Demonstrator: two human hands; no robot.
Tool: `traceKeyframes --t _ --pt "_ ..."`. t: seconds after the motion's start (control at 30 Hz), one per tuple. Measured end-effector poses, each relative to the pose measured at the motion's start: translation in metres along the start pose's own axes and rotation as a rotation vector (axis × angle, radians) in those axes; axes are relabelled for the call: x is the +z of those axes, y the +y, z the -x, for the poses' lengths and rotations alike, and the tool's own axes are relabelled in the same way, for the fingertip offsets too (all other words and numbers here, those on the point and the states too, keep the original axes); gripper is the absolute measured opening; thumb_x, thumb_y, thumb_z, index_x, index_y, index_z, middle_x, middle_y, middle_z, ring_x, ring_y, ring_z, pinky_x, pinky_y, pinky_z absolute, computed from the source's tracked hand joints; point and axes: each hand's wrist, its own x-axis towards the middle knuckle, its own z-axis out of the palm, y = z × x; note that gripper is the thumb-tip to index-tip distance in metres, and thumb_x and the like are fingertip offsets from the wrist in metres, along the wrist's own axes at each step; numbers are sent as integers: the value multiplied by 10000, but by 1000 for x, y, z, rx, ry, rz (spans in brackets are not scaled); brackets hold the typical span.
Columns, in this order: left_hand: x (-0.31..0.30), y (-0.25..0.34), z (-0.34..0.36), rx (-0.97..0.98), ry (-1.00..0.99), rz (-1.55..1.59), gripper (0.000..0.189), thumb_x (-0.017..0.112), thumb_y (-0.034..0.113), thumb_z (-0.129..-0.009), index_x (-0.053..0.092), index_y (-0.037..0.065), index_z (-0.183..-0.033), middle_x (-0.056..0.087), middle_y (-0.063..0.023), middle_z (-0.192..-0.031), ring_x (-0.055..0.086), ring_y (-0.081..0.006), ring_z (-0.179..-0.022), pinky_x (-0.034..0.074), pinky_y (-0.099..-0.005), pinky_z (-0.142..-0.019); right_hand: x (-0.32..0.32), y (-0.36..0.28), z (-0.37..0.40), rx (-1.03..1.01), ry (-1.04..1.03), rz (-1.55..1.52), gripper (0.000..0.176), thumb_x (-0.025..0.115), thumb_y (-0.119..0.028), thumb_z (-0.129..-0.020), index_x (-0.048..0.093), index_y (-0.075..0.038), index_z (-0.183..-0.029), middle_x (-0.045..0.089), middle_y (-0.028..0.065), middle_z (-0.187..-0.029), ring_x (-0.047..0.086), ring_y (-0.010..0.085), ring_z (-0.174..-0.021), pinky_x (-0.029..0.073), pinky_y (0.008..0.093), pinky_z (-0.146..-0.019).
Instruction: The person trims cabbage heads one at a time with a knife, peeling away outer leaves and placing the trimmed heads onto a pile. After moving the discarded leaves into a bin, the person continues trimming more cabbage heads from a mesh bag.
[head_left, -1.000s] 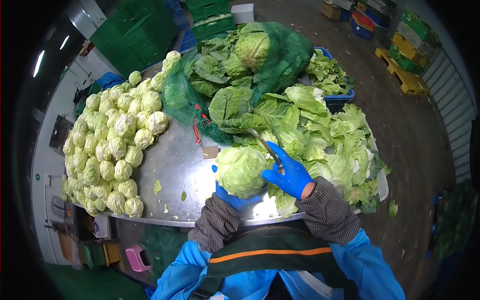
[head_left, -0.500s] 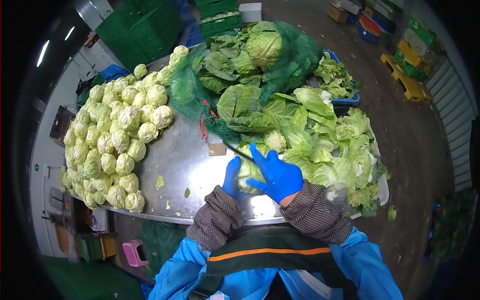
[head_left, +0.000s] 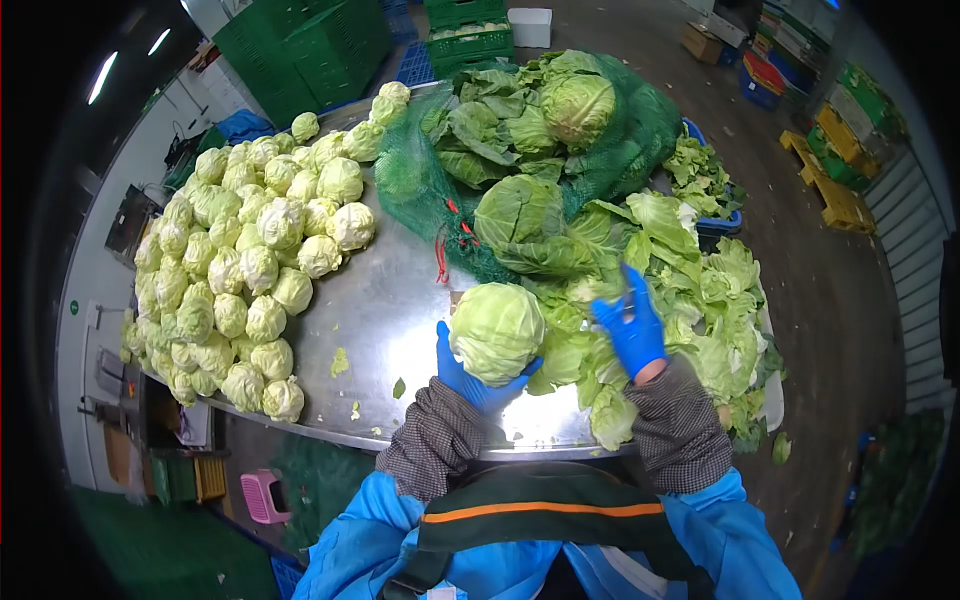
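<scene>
Steel table (head_left: 380, 330) gave little grip: your left hand (head_left: 478, 385) alone cupped the cabbage (head_left: 497, 330) near the front edge, so it could have rolled off. Your right hand (head_left: 632, 328) hung over leaves (head_left: 715, 285), grip unclear.

Trimmed cabbages (head_left: 240, 270) heaped beside a net sack (head_left: 610, 140) (green).

Round, pale-green cabbage (head_left: 497, 330) in the left hand (head_left: 470, 380)

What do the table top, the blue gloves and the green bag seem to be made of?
Table top: probably stainless steel, grey, with bright reflections. Gloves on the left hand and right hand: likely thin rubber or nitrile, smooth and tight. Green bag: plastic-looking mesh, cabbages show through.
</scene>
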Motion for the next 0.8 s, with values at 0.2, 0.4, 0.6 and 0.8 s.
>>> traceKeyframes --t 0.2,0.4,0.6,0.8 --pt "3 18 5 85 -51 -1308 782 549 610 -760 360 214 -1408 400 -57 -1429 322 -271 -1340 194 -436 -1133 52 -34 11 -197 -362 111 830 725 -487 -751 383 -112 -1408 598 168 -1116 593 258 -879 485 347 -794" --pt "14 46 11 541 32 -1466 567 404 486 -905 431 82 -1301 546 -130 -1237 521 -310 -1131 390 -457 -1014 67 -64 14 -121 -527 12 624 709 -365 -808 490 -101 -1329 639 123 -1048 608 179 -763 499 291 -725" --pt "32 74 26 377 65 -744 746 223 631 -890 395 83 -1365 460 -188 -1357 445 -373 -1242 323 -542 -1053 85 -61 9 293 -476 -336 430 690 -243 -843 548 -93 -1220 609 16 -827 561 82 -701 473 243 -635" --pt "43 112 27 130 35 -725 773 256 652 -876 426 64 -1348 438 -194 -1381 432 -384 -1255 283 -519 -1090 123 -37 -19 271 -521 -319 340 636 -271 -870 562 -77 -1140 558 7 -713 461 56 -488 390 227 -425"
